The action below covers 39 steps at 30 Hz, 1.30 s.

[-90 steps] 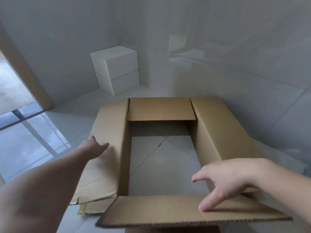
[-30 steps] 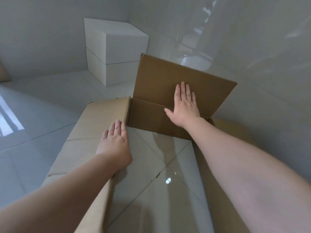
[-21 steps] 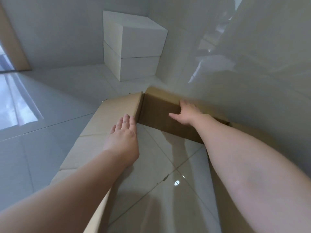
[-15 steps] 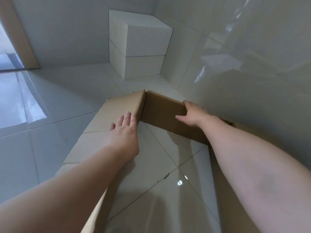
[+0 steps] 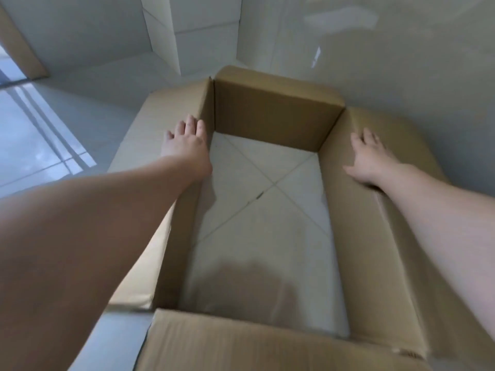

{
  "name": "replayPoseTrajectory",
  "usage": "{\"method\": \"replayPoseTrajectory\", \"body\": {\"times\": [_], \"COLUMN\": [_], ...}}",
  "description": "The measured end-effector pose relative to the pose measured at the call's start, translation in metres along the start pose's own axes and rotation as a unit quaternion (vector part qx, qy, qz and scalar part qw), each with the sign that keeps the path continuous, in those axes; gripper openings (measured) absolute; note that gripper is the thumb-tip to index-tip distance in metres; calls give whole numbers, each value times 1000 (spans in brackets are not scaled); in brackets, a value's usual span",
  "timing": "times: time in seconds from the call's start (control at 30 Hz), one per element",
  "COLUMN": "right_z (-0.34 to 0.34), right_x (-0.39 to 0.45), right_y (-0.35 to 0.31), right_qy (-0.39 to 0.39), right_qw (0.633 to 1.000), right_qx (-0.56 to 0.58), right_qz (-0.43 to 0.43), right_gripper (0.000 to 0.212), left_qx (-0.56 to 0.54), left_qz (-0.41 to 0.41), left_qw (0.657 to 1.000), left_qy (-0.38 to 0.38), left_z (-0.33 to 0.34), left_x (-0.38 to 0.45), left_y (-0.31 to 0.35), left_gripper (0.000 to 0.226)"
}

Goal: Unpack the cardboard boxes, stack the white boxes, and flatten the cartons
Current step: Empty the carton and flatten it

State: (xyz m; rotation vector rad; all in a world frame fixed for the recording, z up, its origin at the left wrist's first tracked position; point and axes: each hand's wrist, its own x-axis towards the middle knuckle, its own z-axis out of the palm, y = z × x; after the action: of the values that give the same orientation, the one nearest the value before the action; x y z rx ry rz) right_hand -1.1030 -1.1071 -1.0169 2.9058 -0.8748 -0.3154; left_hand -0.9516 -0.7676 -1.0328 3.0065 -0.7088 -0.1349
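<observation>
I've got the cardboard carton (image 5: 270, 108) filling the centre of the frame, open top and bottom, so the tiled floor (image 5: 267, 188) shows through it. My left hand (image 5: 187, 143) lies flat, fingers straight and together, on the left side flap (image 5: 144, 135) by the far corner. My right hand (image 5: 368, 159) rests spread on the right flap (image 5: 375, 223). I judge both are pressing the flaps outward, ready to collapse the walls. The stacked white boxes (image 5: 203, 25) stand at the top of the frame against the wall.
</observation>
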Motion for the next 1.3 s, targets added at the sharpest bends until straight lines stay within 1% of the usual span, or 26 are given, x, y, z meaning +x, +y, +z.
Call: {"method": "replayPoseTrajectory", "body": {"times": [0.07, 0.13, 0.2, 0.23, 0.27, 0.33, 0.4, 0.47, 0.57, 0.67, 0.8, 0.9, 1.07, 1.2, 1.3], "right_z": [7, 12, 16, 17, 17, 17, 17, 17, 16, 18, 20, 17, -11, -38, -57], "right_x": [-21, -37, -48, -52, -55, -60, -64, -67, -70, -71, -71, -72, -82, -86, -91], "right_y": [11, 18, 22, 24, 25, 27, 30, 35, 44, 58, 73, 77, 84, 83, 78], "right_qy": [2, -6, -30, -44, -55, -67, -71, -70, -62, -57, -51, -29, 33, 71, 85], "right_qw": [999, 994, 988, 984, 980, 973, 966, 960, 952, 941, 923, 927, 935, 939, 940], "right_qx": [38, 83, 106, 113, 122, 138, 158, 172, 174, 164, 177, 159, 71, 62, 56], "right_qz": [24, 65, 110, 130, 147, 173, 192, 211, 244, 292, 337, 339, 347, 332, 325], "right_gripper": [90, 91, 95, 97, 99, 105, 110, 114, 115, 117, 120, 125, 126, 123, 119], "left_qx": [-16, -76, -150, -180, -200, -209, -228, -260, -271, -250, -186, -145, -104, -80, -112], "left_qz": [6, -12, -61, -96, -134, -196, -243, -285, -314, -311, -317, -316, -310, -288, -266], "left_qw": [1000, 997, 987, 979, 970, 956, 941, 921, 908, 915, 930, 937, 941, 948, 951], "left_qy": [2, -7, -6, -11, -25, -54, -53, -48, -55, -50, -10, 31, 92, 114, 110], "left_z": [-2, -5, -8, -8, -8, -6, -3, 0, 0, -5, -15, -24, -55, -88, -110], "left_x": [-6, -10, -12, -13, -13, -18, -25, -30, -34, -34, -35, -32, -31, -30, -30], "left_y": [-1, -6, -17, -24, -33, -52, -67, -77, -86, -93, -103, -107, -101, -90, -81], "left_gripper": [87, 85, 78, 80, 88, 115, 135, 139, 139, 138, 130, 122, 110, 97, 79]}}
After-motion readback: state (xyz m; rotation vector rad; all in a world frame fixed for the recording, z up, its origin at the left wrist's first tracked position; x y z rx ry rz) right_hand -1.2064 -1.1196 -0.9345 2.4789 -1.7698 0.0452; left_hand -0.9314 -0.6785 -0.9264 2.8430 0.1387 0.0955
